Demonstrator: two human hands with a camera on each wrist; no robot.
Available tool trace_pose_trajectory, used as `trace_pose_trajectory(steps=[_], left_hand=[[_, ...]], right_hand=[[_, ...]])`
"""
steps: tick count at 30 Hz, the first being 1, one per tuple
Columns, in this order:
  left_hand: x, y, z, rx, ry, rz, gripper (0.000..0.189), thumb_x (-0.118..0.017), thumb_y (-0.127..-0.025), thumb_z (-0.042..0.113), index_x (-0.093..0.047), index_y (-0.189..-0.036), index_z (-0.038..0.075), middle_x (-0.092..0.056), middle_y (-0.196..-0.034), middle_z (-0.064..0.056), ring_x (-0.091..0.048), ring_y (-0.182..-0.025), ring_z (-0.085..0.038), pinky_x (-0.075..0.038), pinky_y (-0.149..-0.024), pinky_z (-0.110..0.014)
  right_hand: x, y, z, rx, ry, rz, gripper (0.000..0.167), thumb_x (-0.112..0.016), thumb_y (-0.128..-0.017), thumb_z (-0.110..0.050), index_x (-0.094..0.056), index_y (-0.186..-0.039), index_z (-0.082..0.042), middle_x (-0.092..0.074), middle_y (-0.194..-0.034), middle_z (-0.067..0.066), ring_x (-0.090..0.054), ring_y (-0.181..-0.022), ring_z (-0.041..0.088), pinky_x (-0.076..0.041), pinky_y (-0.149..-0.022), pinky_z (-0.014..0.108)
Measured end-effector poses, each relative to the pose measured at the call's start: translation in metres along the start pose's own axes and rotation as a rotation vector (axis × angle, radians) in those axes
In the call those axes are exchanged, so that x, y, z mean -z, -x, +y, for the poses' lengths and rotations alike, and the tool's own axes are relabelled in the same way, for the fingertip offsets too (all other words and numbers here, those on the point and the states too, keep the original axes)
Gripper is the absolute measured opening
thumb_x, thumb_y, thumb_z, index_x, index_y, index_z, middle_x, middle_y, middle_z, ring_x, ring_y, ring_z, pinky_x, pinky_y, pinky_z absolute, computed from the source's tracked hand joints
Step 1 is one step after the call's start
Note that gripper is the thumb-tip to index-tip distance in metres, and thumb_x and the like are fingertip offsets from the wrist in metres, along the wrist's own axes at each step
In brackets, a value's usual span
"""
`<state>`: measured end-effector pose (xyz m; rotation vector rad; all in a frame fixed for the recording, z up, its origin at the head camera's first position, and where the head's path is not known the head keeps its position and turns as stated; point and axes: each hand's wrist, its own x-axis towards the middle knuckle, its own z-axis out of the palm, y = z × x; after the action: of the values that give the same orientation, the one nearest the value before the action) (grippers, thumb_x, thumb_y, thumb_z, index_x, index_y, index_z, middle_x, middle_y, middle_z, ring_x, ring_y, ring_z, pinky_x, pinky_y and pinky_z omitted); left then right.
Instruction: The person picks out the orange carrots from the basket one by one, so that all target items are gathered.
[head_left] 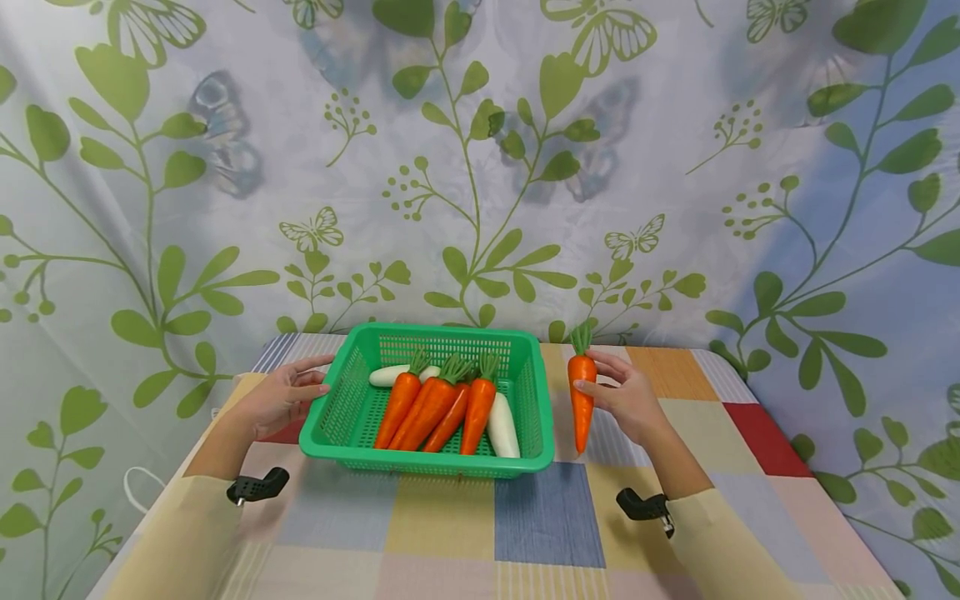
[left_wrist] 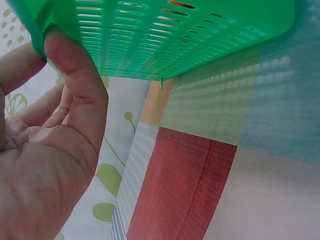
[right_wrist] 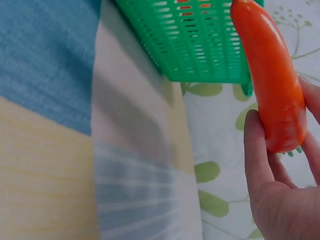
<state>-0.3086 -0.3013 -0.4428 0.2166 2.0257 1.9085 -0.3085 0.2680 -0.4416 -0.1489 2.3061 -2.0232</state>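
1. Left hand [head_left: 285, 398]: stationed at the left side of the green plastic basket [head_left: 427, 459]. Thumb and fingers are closed on its rim in a pinch (the left wrist view shows the thumb against the outer wall).

2. Right hand [head_left: 628, 398]: holds one orange carrot [head_left: 581, 415] between the thumb and the fingers, gripping near its thick end.

3. Held carrot: located to the right of the basket, near its right wall and apart from it in the head view. It stands nearly upright, green leafy top [head_left: 581, 337] uppermost and tip pointing down. Whether the tip touches the cloth cannot be told from the head view.

4. Basket contents: several orange carrots [head_left: 433, 415] lie side by side, overlapping in part, with their leafy tops toward the far wall. A white radish [head_left: 503, 427] rests at the right, beside the carrots. Another white piece [head_left: 387, 376] lies crosswise at the rear left (partly hidden by carrot tops).

5. Surroundings: the basket sits on a table covered with a patchwork cloth [head_left: 442, 521]. Behind hangs a pale curtain [head_left: 480, 33] printed with green leaves and butterflies. Both forearms wear beige sleeves [head_left: 176, 533], with a black wrist mount [head_left: 257, 486] at each cuff.
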Motion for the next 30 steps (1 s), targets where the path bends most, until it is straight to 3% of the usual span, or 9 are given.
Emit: trace_pose_trajectory(steps=[12,21,30], left_hand=[[0.000,-0.001,-0.001,0.006,0.001,0.010,0.073,-0.065,-0.101,0.013,-0.024,-0.160,0.003,-0.063,-0.105,0.004,-0.071,-0.094,-0.009,-0.062,-0.085,-0.029],[0.000,0.000,0.000,0.017,-0.012,0.016,0.074,-0.066,-0.101,0.015,-0.023,-0.161,0.004,-0.059,-0.104,0.004,-0.068,-0.094,-0.009,-0.061,-0.085,-0.028],[-0.001,0.000,0.002,0.019,-0.008,0.015,0.075,-0.066,-0.101,0.015,-0.022,-0.162,0.004,-0.059,-0.104,0.003,-0.068,-0.094,-0.009,-0.062,-0.085,-0.028]], right_hand=[[0.011,-0.003,0.024,-0.056,0.095,-0.025,0.070,-0.080,-0.091,-0.016,-0.048,-0.152,-0.007,-0.045,-0.152,0.026,-0.065,-0.105,0.021,-0.063,-0.085,0.031],[0.019,-0.006,0.039,-0.085,0.200,-0.033,0.070,-0.081,-0.089,-0.022,-0.050,-0.151,-0.008,-0.047,-0.150,0.028,-0.064,-0.116,0.031,-0.063,-0.088,0.037],[0.019,-0.011,0.046,-0.102,0.348,-0.001,0.070,-0.087,-0.083,-0.026,-0.058,-0.143,-0.008,-0.054,-0.138,0.029,-0.067,-0.096,0.030,-0.063,-0.079,0.038]])
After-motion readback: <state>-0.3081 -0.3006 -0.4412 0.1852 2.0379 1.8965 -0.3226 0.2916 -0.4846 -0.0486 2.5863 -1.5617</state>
